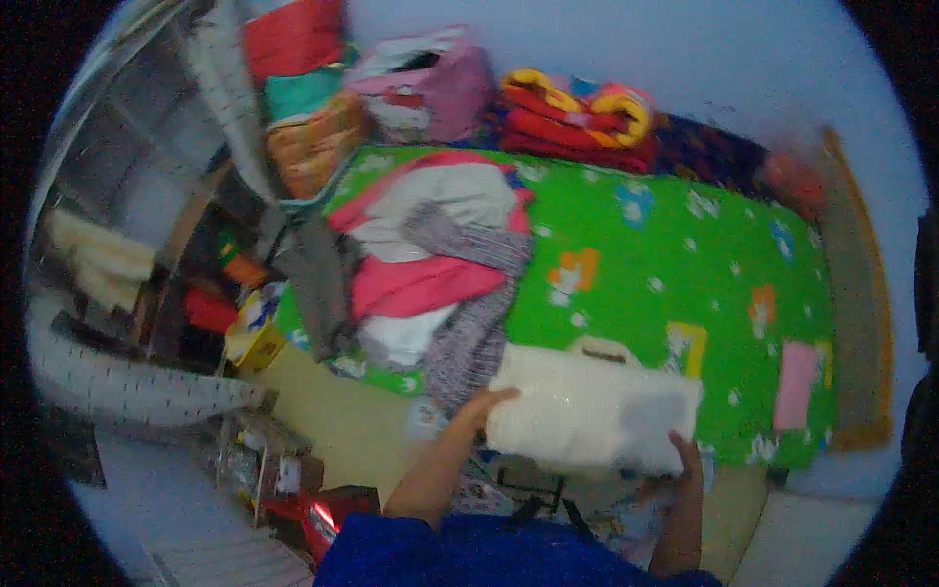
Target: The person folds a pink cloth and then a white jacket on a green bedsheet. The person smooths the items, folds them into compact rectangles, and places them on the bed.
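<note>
Before me is a white rectangular case or bag with a small handle on its far edge, held between both hands. My left hand grips its left end, the thumb over the top. At the right end, my right hand holds the near corner, its fingers partly hidden. The case is over the near edge of a bed with a green patterned sheet. Left of it on the bed lie a pink and white garment and a grey knitted garment. The picture is blurred.
Folded red and yellow blankets and a pink bag stand along the wall side. A pink rectangular item lies at the right. At left are a yellow box, a hanging net curtain and a small rack.
</note>
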Available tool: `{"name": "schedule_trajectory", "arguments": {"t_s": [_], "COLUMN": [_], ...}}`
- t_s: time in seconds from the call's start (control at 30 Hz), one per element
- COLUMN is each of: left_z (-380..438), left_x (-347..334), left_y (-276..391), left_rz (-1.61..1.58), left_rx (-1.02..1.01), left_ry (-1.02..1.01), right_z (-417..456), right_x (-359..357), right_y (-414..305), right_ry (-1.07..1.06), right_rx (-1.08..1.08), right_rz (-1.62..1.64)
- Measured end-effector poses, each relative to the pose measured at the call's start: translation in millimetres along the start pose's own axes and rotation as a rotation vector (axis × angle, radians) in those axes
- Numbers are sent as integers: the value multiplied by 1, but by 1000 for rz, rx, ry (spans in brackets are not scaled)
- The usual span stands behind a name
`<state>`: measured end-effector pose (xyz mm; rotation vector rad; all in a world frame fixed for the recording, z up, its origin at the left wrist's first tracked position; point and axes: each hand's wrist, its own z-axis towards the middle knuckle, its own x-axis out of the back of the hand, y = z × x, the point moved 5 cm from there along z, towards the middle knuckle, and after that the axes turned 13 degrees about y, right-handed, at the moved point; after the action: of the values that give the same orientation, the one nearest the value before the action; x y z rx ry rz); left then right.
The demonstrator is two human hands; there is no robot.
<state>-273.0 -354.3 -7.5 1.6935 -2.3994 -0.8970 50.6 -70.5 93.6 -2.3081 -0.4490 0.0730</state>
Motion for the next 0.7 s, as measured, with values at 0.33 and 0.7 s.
{"name": "schedule_trajectory", "arguments": {"t_s": [0.33,0.7], "left_z": [-49,22], "left_x": [23,4], "left_y": [-59,-65], "left_rz": [170,321], "left_rx": [-57,-183], "left_ry": [413,151], "right_z": [24,91], "right_x": [27,54], "right_y": [81,98], "right_ry": [-24,91], "right_rx": [22,143], "right_rz": [-152,-183]}}
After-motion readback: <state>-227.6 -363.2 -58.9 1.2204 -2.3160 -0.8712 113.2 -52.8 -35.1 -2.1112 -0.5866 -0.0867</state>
